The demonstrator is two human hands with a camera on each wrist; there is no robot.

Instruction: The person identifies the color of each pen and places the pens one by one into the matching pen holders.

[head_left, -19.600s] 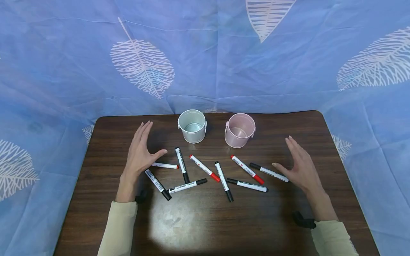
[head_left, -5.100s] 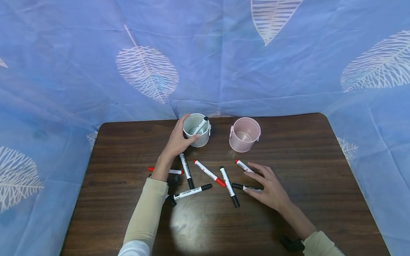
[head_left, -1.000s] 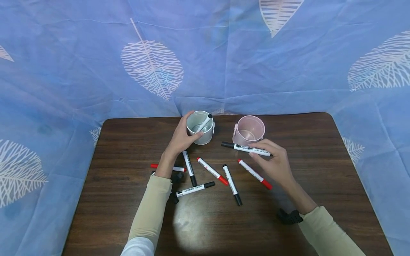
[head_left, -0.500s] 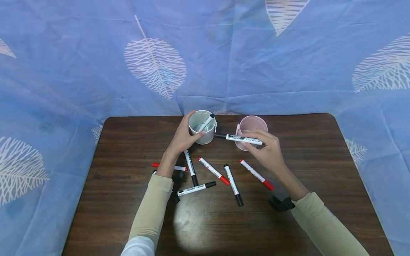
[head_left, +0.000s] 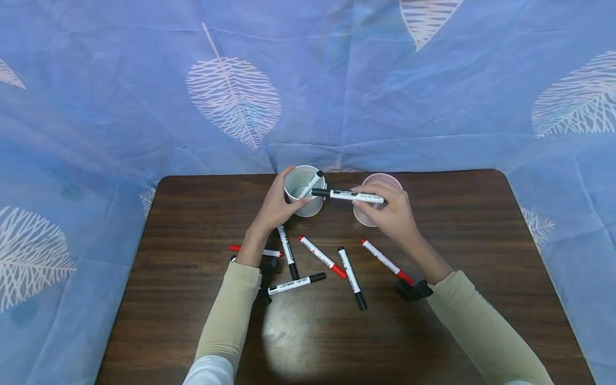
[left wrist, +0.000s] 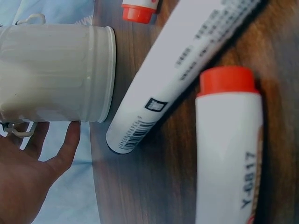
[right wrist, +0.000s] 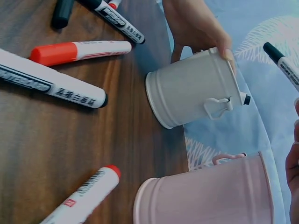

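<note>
My left hand (head_left: pixel 275 208) grips the side of the white bucket (head_left: pixel 308 212), with the thumb at its front rim. A marker (head_left: pixel 312 184) with a black end leans inside that bucket. My right hand (head_left: pixel 392 214) pinches a black-capped whiteboard marker (head_left: pixel 357 196) by its white barrel. Its cap points left, above the white bucket's right rim in the head view. In the right wrist view, the held marker stands above and apart from the bucket. Behind the right hand, the pink bucket (right wrist: pixel 205 196) is partly covered in the head view.
On the brown table (head_left: pixel 327 342) lie a red-capped marker (head_left: pixel 322 258), another red-capped marker (head_left: pixel 382 259), and black-capped markers such as one in the middle (head_left: pixel 350 271) and one near the left sleeve (head_left: pixel 293 285). The left forearm partly hides others. A blue leaf-patterned cloth (head_left: pixel 308 96) hangs behind.
Since five seconds ago, my right hand has picked up the black-capped marker and carried it up and left, past the pink bucket to the white one. The left hand stays on the white bucket.
</note>
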